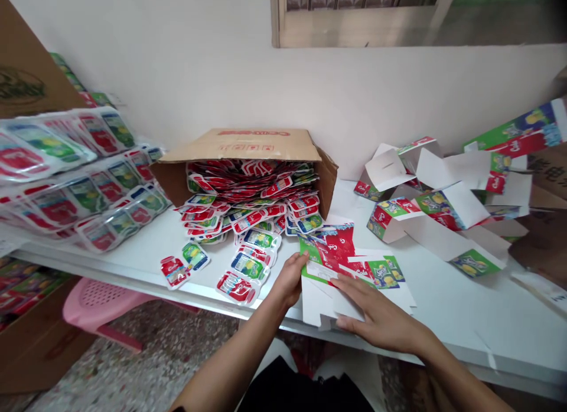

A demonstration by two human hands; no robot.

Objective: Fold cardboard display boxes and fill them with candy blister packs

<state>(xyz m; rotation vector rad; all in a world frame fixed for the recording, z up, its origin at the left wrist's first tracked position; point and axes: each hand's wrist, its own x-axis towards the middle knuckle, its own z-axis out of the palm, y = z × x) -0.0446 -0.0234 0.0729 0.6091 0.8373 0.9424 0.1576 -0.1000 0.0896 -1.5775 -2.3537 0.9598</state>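
Near the front edge of the white bench [447,317], straight ahead of you, the printed card [328,249] lies flat in red, blue and green, with white panels spreading toward you. Your left hand [290,279] is closed at its left edge, thumb and fingers pinching it. Your right hand [378,317] is mostly open and palm down, its fingers stretched out and touching the card, gripping nothing that you can see. Just right of it, green-printed pieces [383,273] lie partly beneath that hand. Behind and left, a cardboard box [254,143] opens toward you, crammed with red and green pouches [252,187] that spill onto the bench; a joined strip of them [248,264] reaches near your left hand. Farther right sit folded cartons [443,211] in a loose heap. At far left are stacked film-wrapped strips [88,187], with a pink stool [106,309] below.
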